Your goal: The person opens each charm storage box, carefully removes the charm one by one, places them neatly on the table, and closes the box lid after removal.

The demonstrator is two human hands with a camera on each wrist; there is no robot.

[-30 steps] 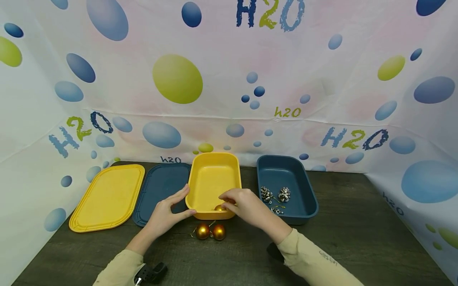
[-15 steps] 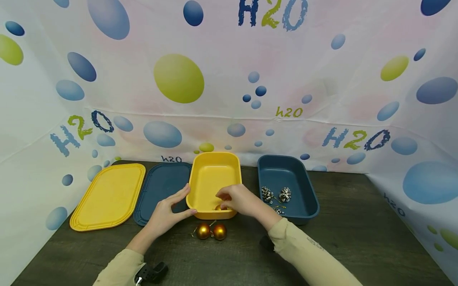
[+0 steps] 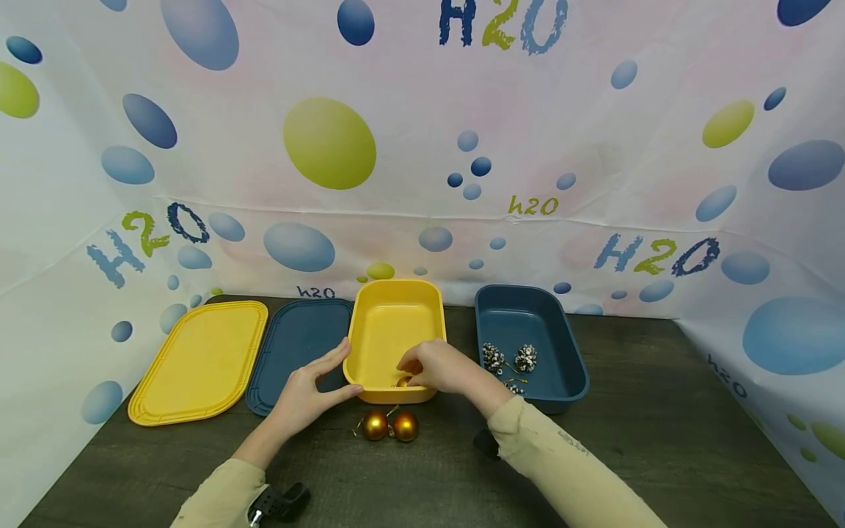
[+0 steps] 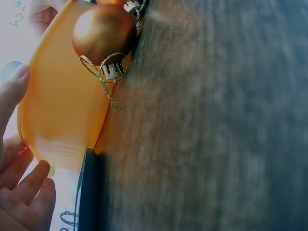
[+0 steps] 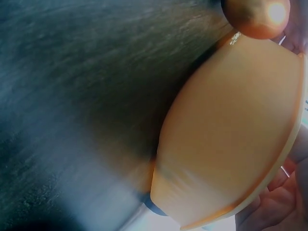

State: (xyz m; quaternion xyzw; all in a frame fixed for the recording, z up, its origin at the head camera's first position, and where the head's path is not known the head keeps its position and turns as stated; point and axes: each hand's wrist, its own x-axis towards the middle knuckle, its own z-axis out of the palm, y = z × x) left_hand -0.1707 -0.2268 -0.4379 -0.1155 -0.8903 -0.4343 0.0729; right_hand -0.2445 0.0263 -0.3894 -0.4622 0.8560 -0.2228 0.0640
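Note:
My left hand (image 3: 300, 400) steadies the near left corner of a yellow plastic container (image 3: 389, 334), its thumb along the front rim and its extended fingers at the left side. Inside, near the front wall, my right hand (image 3: 439, 367) pinches a gold Christmas bauble (image 3: 403, 381), mostly hidden behind the fingers. Two more gold baubles, a left one (image 3: 375, 425) and a right one (image 3: 405, 426), lie on the table just before the container. In the left wrist view, one bauble (image 4: 103, 36) shows its silver cap and gold cord loop.
A dark blue container (image 3: 531, 330) at the right holds small snowy pine cones (image 3: 524, 358) and other small ornaments. A yellow lid (image 3: 198, 363) and a dark blue lid (image 3: 304, 345) lie at the left. A printed curtain (image 3: 422, 147) hangs behind the dark table (image 3: 660, 418).
My right hand has shifted slightly left inside the yellow container, its forearm drawing left too. My left hand and the two baubles on the table stay in place.

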